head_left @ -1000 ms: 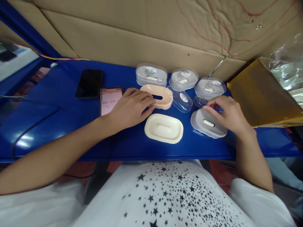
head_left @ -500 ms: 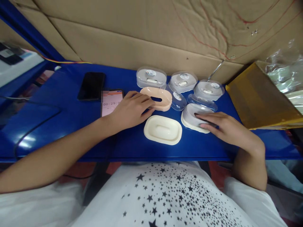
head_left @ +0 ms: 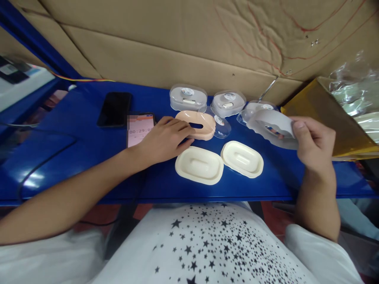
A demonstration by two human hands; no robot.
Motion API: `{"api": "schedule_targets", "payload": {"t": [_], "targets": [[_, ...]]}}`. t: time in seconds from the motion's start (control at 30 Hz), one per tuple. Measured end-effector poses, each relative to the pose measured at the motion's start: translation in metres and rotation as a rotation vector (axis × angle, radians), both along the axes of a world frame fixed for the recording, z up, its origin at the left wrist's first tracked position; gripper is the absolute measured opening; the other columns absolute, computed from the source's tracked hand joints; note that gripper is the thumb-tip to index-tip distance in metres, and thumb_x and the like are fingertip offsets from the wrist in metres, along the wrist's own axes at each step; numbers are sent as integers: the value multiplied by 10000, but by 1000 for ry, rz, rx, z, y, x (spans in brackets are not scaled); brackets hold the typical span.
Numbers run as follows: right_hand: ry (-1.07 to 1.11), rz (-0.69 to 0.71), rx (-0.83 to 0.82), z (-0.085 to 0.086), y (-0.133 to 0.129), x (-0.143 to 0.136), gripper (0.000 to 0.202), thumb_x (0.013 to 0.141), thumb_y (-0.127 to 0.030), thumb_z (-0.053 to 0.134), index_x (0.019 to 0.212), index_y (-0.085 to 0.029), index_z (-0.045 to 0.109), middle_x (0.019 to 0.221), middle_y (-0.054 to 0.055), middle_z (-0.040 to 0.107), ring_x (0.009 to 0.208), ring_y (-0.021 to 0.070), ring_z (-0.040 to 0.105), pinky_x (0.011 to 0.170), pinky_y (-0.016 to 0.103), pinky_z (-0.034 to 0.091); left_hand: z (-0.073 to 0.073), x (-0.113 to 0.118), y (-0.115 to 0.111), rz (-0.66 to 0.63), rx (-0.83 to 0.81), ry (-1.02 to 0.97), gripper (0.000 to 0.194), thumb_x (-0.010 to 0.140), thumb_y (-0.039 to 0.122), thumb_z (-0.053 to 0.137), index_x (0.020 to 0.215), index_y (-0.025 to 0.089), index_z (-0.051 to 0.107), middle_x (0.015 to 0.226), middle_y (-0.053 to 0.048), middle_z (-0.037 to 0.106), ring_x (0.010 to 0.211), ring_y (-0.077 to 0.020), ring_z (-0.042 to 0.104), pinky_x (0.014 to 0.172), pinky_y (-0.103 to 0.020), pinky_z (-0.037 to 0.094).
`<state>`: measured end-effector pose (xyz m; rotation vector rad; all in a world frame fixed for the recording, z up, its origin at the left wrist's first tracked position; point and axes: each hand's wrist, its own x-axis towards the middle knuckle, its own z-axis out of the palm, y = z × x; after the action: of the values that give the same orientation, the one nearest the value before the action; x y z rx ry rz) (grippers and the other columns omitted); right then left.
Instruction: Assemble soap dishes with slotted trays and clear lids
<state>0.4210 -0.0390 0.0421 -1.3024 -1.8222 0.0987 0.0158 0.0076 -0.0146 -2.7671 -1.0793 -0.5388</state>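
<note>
The right hand is pinching a clear lid by its edge, lifted above the cream tray; such a thin hold could let it slip. The left hand is pressing curled fingers against the peach dish, possibly nudging the neighbouring cover.

Two trays side by side at table front; cased units behind (against cardboard); phones left.
</note>
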Motion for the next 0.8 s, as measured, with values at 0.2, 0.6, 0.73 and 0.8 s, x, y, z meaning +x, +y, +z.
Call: {"api": "schedule_targets", "payload": {"t": [0.2,0.6,0.73,0.8], "targets": [[160,34,68,-6,6,-3,368,1041,-531,648,1016,-230,860,710,63,763,628,253,707,630,378,545,-1,-1,0,-2,10,36,337,1081,316,476,1232,198,753,1233,-119,796,1160,-336,746,1029,-506,546],[-542,225,8,-26,16,-22,312,1130,-393,539,1283,-231,757,1165,91,840,1015,285,791,968,452,556,-1,-1,0,-13,14,26,351,1081,323,493,1263,176,755,1244,-144,787,1157,-355,742,1039,-527,545],[-645,275,-16,-35,15,-29,289,1138,-395,556,1303,-240,734,1228,86,828,1098,293,789,992,465,557,1,-1,3,-39,-40,-51,357,1095,322,478,1308,223,748,1251,-114,790,1140,-319,752,1026,-495,555],[-660,314,16,-33,10,-33,264,1128,-382,589,1289,-233,736,1222,84,829,1107,291,789,991,459,564,6,-4,8,-39,-49,-103,357,1106,314,447,1274,221,747,1245,-102,791,1142,-298,754,1009,-460,565]]}}
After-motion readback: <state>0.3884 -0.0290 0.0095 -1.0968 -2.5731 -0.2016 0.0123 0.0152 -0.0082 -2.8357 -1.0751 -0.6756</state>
